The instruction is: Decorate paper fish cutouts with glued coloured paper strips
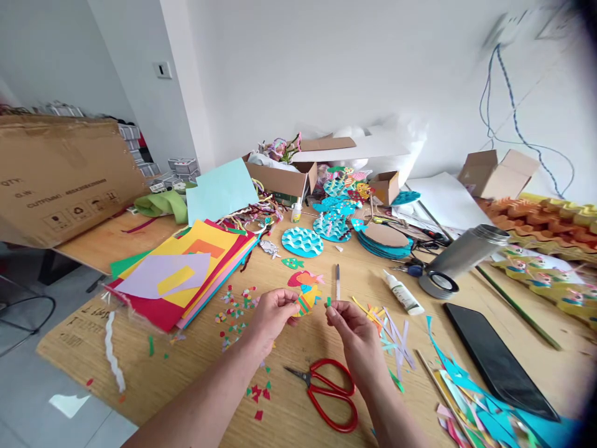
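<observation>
Looking down on a wooden table [196, 367] set against a white wall [289, 62], with craft litter almost everywhere. Upper left of frame: large cardboard box [60, 180] on the table's far corner, grey floor [28, 373] below it. Left of centre: fanned stack of coloured paper [186, 274], with a pale blue sheet [219, 190] propped behind it. Small confetti scraps [236, 305] are scattered between the stack and the hands.

Centre: left hand [273, 314] has its fingers curled in, thumb and fingertips pinched on the left edge of a paper fish [308, 298]. The fish is yellow with an orange-red top and is held just above the table. Right hand [347, 323] is just beside it, thumb and forefinger closed on a tiny green scrap [328, 302] close to the fish's right edge, other fingers loosely bent. Cannot tell if the scrap touches the fish.

A pen [337, 281] lies just behind the hands, with blue wave discs [302, 241] further back. Red scissors [329, 389] lie shut at bottom centre, near the right wrist.

Right of centre: paper strips [396, 339], glue bottle [403, 291] on its side, steel flask [459, 256] also on its side. Lower right: black tablet [497, 361] lying flat, teal offcuts [476, 404] beside it. Upper right: open small carton [497, 171], and a blue cable [513, 118] hanging on the wall.
</observation>
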`<state>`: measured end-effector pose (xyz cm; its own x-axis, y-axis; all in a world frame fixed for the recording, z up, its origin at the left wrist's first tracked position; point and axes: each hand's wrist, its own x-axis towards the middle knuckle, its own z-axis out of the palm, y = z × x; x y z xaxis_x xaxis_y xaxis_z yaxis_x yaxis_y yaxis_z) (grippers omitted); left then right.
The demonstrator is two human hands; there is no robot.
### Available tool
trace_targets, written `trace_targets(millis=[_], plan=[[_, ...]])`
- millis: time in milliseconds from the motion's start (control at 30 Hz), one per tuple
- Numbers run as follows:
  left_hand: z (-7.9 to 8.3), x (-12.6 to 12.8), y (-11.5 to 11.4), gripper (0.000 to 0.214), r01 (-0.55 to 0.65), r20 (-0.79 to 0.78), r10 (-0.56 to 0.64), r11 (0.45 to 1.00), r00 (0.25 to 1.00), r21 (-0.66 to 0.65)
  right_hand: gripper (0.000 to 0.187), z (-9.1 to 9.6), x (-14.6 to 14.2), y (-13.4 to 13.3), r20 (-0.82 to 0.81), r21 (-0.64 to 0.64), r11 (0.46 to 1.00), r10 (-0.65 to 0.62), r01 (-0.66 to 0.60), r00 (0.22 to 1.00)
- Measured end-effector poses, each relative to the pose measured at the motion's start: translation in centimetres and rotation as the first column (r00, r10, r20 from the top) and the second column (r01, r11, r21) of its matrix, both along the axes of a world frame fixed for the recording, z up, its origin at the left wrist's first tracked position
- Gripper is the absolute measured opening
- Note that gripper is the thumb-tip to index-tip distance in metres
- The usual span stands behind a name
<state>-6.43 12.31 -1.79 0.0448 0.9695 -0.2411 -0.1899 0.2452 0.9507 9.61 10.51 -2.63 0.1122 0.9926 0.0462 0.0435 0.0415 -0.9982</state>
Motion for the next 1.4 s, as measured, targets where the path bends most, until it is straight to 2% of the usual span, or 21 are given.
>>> trace_targets(millis=[267,533,833,1067,1400], plan=[[0.1,0.1,-0.3,0.020,-0.005,0.028,0.005,1.000,1.000,-0.003,0.032,0.3,-0.5,-0.3,-0.007,0.026,0.999,0.038,-0.038,0.999],[-0.2,0.3,-0.3,0.022,-0.002,0.054,0.002,1.000,0.999,-0.007,0.030,0.3,-0.8,-0.5,-0.095,-0.029,0.992,0.115,-0.119,0.989],[0.0,0.4,-0.3,0.030,0.013,0.097,-0.008,0.999,0.995,-0.053,0.031,0.2,-0.9,-0.4,-0.145,-0.047,0.993,0.104,-0.111,0.984],[-0.1,0.3,-0.4,0.036,0.105,0.072,-0.106,0.994,0.992,0.009,0.031,-0.1,-1.0,-0.5,-0.213,-0.078,0.987,0.122,-0.141,0.969],[-0.1,0.3,-0.6,0.034,0.167,0.028,-0.167,0.986,0.986,0.006,0.032,-1.0,-0.8,-0.1,-0.315,-0.077,0.987,0.110,-0.141,0.943]])
